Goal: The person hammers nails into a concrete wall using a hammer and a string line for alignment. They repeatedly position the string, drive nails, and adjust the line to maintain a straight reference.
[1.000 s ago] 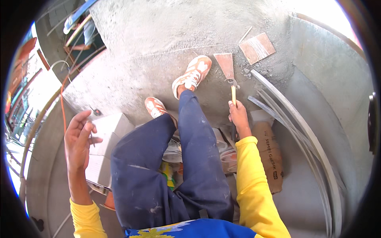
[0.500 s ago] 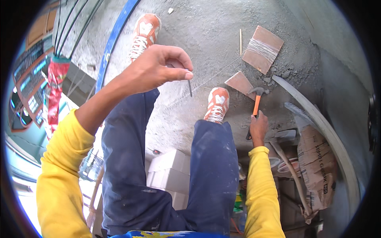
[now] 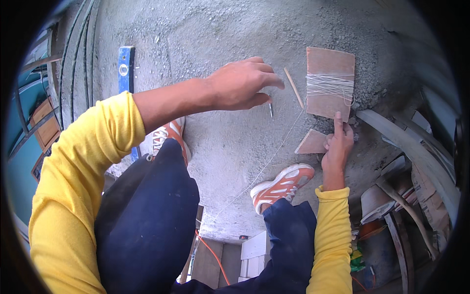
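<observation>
I have the left hand (image 3: 242, 85) at 12 o'clock in my feed, its back turned up to me, its forearm coming in from 9 o'clock. It grasps a thin metal nail (image 3: 271, 110) that juts downward from the thumb tip; the fingers pressing it from the far side are hidden from me. Concrete floor (image 3: 220, 157) lies beneath.

The right hand (image 3: 338, 145) sits at 3 o'clock. I see its index finger stretched toward 12, its tip over the lower edge of a wooden board (image 3: 327, 102); whether it touches, I can't tell. The other fingers curl in, and I can't tell whether they grasp anything. Just beside them, on the 9 o'clock side, shows a flat, pale reddish blade (image 3: 310, 142).

The board lies at 2 o'clock, with white string (image 3: 330, 84) wound around its middle. A line of that string runs off slantwise across the concrete toward 7. Near the board's 9 o'clock side I find a slim wooden stick (image 3: 293, 87).

Farther out, a blue level (image 3: 126, 71) lies at 10 o'clock, partly behind the yellow sleeve (image 3: 78, 196). An orange-and-white shoe (image 3: 284, 186) stands between 4 and 5, and a curved grey strip (image 3: 411, 152) bends along the rim at 3.
</observation>
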{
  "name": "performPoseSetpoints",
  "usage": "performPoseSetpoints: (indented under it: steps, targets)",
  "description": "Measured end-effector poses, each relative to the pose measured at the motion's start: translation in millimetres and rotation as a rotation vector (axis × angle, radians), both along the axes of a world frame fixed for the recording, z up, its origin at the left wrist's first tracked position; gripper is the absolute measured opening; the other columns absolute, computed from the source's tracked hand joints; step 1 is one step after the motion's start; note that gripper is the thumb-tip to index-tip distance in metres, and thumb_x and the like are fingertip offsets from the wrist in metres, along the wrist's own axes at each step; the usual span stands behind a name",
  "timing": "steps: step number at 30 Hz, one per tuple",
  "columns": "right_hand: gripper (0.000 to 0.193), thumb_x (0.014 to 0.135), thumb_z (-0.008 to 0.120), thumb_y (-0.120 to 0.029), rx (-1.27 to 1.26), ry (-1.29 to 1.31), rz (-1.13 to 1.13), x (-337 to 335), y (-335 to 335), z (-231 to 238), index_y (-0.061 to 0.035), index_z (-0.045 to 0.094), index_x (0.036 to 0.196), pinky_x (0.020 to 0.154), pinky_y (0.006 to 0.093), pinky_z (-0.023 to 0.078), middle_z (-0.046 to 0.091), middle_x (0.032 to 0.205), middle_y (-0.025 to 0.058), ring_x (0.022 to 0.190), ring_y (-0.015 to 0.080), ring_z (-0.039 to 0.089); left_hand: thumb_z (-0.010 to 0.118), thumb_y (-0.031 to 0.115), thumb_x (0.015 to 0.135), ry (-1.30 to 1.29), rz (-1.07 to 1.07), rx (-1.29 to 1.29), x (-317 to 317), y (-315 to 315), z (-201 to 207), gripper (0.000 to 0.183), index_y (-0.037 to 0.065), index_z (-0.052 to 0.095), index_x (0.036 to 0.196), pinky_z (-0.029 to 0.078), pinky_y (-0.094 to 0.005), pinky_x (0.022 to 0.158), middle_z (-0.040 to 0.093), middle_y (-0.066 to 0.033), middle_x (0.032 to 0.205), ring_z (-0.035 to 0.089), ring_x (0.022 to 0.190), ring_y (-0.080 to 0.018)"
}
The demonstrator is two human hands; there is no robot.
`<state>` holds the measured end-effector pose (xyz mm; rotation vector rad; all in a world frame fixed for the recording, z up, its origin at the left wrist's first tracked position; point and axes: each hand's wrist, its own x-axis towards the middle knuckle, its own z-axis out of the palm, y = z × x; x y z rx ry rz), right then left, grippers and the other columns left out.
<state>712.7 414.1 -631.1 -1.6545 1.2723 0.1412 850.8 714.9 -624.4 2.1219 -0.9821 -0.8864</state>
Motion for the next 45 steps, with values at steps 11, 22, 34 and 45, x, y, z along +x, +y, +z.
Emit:
performPoseSetpoints:
  steps: [11, 22, 34, 45]
  targets:
    - [0.019, 0.102, 0.069, -0.017, 0.138, -0.78, 0.504, 87.2, 33.9, 93.7, -0.0002, 0.066, 0.094, 0.061, 0.0212, 0.033, 0.055, 0.079, -0.006, 0.07, 0.0021, 0.038, 0.089, 0.041, 0.076, -0.444, -0.126, -0.3, 110.7, -74.9, 102.0, 0.069, 0.012, 0.066, 0.134, 0.056, -0.0406, 0.1, 0.068, -0.0124, 0.126, 0.065, 0.121, -0.0258]
    - [0.037, 0.11, 0.053, -0.039, 1.283, -0.269, 0.442, 63.9, 164.0, 72.9, -0.0042, 0.062, 0.121, 0.073, 0.0304, 0.049, 0.058, 0.089, 0.0015, 0.071, 0.0114, 0.056, 0.066, 0.049, 0.1, 0.251, 0.506, -0.232, 203.0, 116.4, 76.5, 0.051, 0.003, 0.073, 0.12, 0.059, -0.0354, 0.079, 0.076, -0.0114, 0.096, 0.074, 0.085, -0.0186]
    - [0.019, 0.109, 0.056, -0.022, 0.95, -0.675, 0.056, 171.2, 128.7, 63.0, -0.0061, 0.061, 0.1, 0.044, 0.0211, 0.026, 0.037, 0.071, -0.0046, 0.053, 0.0043, 0.031, 0.054, 0.066, 0.1, -0.213, 0.194, 0.524, 218.4, 208.4, 47.2, 0.069, 0.002, 0.079, 0.101, 0.058, -0.0489, 0.08, 0.074, -0.0209, 0.09, 0.075, 0.088, -0.0289]
    - [0.014, 0.109, 0.057, -0.021, 0.689, -0.553, 0.346, 228.6, 201.9, 84.5, -0.007, 0.06, 0.105, 0.046, 0.0191, 0.034, 0.044, 0.072, -0.0049, 0.055, 0.0034, 0.041, 0.062, 0.046, 0.103, 0.382, 0.088, -0.458, 209.8, 89.5, 56.9, 0.051, 0.001, 0.067, 0.126, 0.053, -0.0468, 0.099, 0.074, -0.0171, 0.111, 0.07, 0.11, -0.0299]
